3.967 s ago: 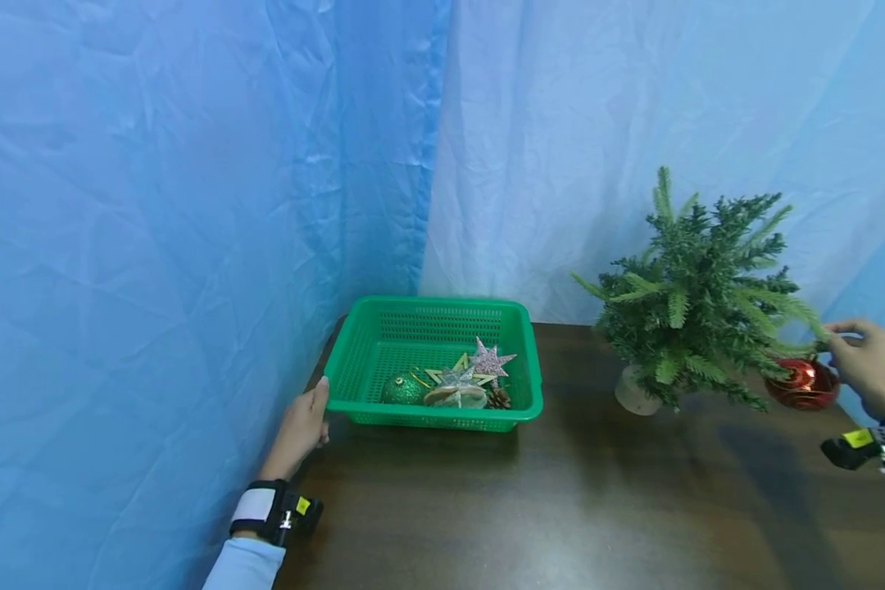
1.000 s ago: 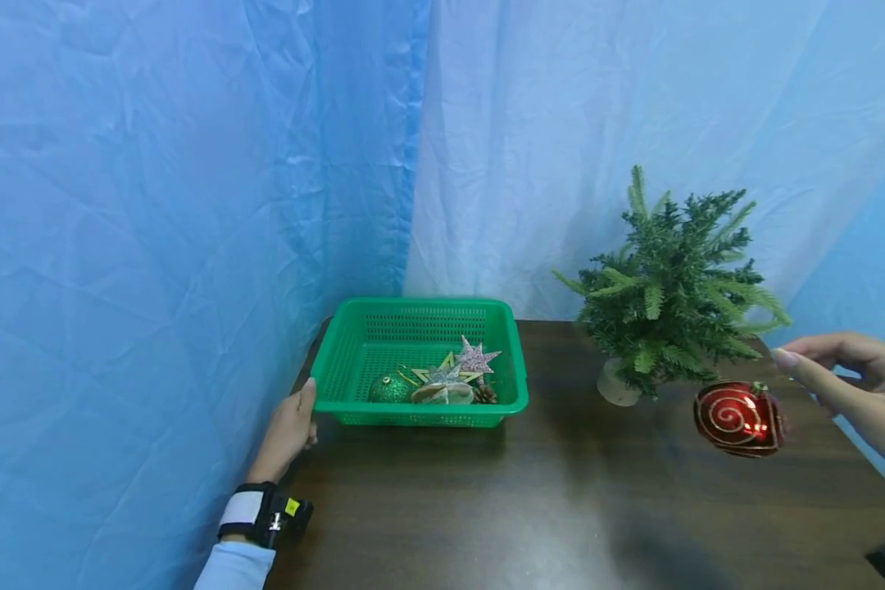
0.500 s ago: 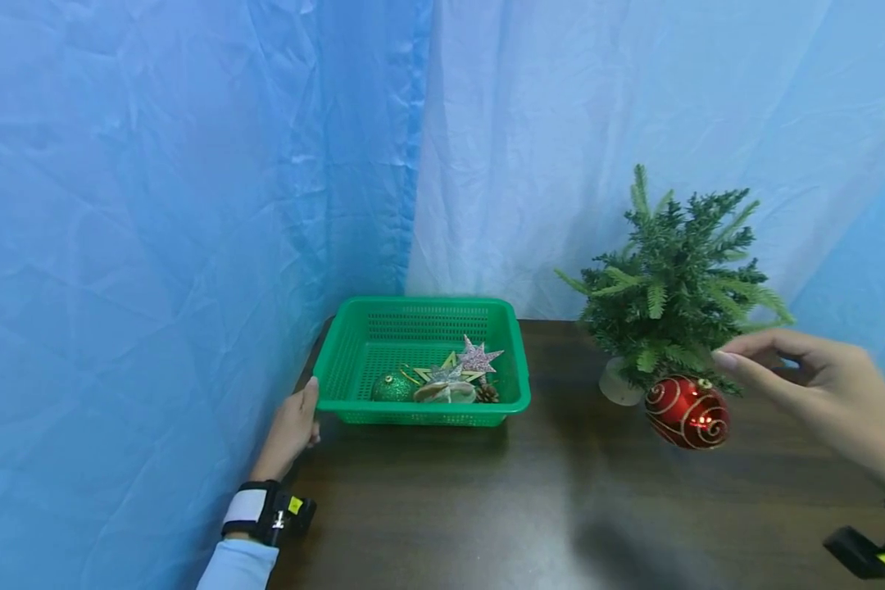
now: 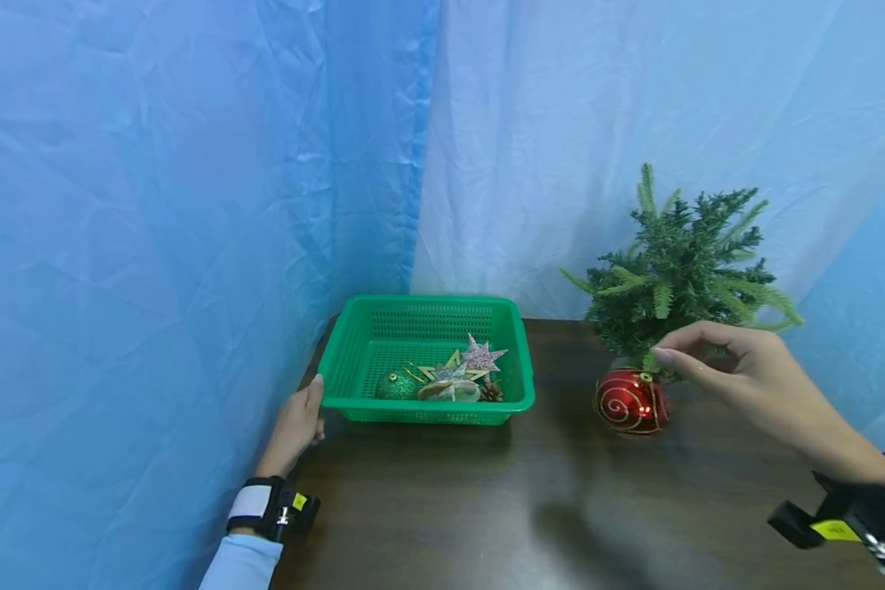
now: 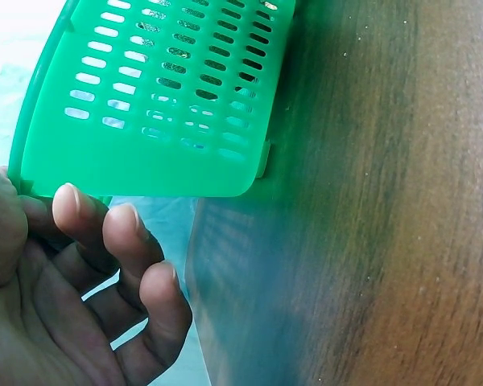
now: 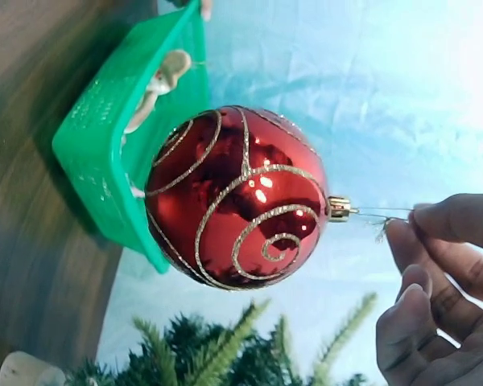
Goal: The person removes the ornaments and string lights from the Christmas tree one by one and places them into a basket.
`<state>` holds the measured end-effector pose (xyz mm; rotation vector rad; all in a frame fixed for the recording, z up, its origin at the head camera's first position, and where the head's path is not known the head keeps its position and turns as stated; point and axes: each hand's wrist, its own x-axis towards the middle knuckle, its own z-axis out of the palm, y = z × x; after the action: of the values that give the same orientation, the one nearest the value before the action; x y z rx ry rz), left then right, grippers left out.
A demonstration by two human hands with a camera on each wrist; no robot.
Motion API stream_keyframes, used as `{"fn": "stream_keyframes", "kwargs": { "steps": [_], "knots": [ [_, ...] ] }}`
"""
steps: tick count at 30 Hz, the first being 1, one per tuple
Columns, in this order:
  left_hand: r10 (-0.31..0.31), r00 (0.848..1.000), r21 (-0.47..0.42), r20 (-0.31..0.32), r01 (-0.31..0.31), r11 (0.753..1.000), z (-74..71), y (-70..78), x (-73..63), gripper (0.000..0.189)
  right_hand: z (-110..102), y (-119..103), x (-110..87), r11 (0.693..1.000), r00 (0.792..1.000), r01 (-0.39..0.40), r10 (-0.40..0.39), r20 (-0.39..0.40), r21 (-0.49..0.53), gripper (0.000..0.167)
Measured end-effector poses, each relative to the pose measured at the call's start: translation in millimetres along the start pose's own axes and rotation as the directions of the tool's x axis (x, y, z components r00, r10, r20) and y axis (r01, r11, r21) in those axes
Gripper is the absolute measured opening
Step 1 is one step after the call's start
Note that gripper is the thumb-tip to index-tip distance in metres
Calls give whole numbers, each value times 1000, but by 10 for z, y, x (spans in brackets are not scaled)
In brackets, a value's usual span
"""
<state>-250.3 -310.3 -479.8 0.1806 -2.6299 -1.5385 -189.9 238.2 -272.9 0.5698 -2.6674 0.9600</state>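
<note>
Between thumb and finger, my right hand (image 4: pixel 745 381) pinches the thin string of a red Christmas bauble (image 6: pixel 237 197). Gold glitter swirls cover the bauble, which hangs from its gold cap in front of the small artificial Christmas tree (image 4: pixel 682 270). My left hand (image 4: pixel 295 424) grips the front left corner of a green plastic basket (image 4: pixel 428 412), its other fingers curled below the rim in the left wrist view. Inside the basket lie a green glitter bauble (image 4: pixel 396 386), a pink glitter star (image 4: pixel 481 355), a gold-edged star (image 4: pixel 453 370) and a pinecone (image 4: pixel 491 392).
All of this stands on a dark wooden table (image 4: pixel 442 500). Blue cloth (image 4: pixel 155 246) hangs along the left and a paler cloth (image 4: pixel 531 164) behind. The tree has a pale round base (image 6: pixel 30 370).
My right hand has carried the red bauble away from the tree's right side, leftward past its front toward the basket. My left hand keeps its grip on the basket corner.
</note>
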Motion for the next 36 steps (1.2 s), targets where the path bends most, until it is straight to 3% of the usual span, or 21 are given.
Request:
{"fn": "stream_keyframes", "kwargs": {
  "steps": [13,36],
  "knots": [
    [8,1000,5,-3,-8,1000,-18,7,-7,61,163,-136,126,992,993,118,-119,6,52,16],
    [23,1000,-5,-1,-23,1000,-13,18,0,60,384,-216,368,977,980,194,-197,30,89,11]
  ]
}}
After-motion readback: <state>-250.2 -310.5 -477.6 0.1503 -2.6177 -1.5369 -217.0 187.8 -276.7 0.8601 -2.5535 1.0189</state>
